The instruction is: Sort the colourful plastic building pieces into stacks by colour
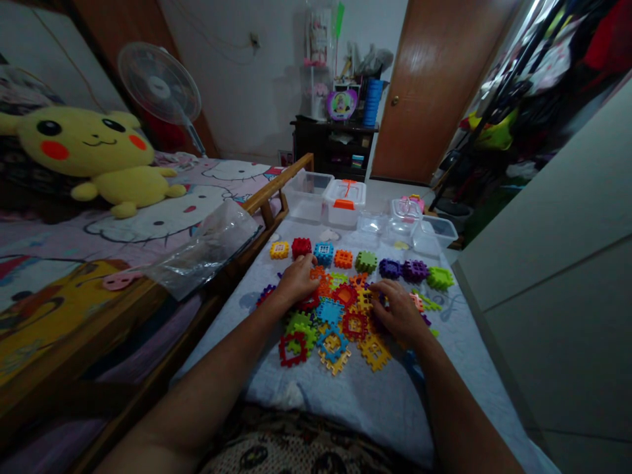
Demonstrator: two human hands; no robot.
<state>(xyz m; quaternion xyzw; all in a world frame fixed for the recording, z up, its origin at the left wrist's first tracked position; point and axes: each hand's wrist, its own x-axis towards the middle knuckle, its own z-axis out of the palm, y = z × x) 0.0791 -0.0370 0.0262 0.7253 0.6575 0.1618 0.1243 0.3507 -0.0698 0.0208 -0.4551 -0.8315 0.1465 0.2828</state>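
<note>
My left hand (pixel 297 280) rests over the left of a pile of flat, notched-edge plastic building pieces, fingertips beside an orange piece (pixel 322 282) and just below a blue cube (pixel 324 253). Its thumb and fingers are apart. On the pile's right, my right hand (pixel 395 307) curves over the pieces with fingers apart, nearest a yellow piece (pixel 364 299); what lies beneath the palm is hidden. Between the hands are a red square piece (pixel 344 295) and a light blue piece (pixel 330 311). Red, blue and yellow window-like frames lie nearer me.
Several assembled cubes stand in a row behind the pile, including a red cube (pixel 301 247) and a green cube (pixel 366 262). Behind them are clear plastic containers, one an orange-latched box (pixel 345 203). A wooden bed rail (pixel 276 187) runs along the left; a pale cabinet (pixel 557 263) stands right.
</note>
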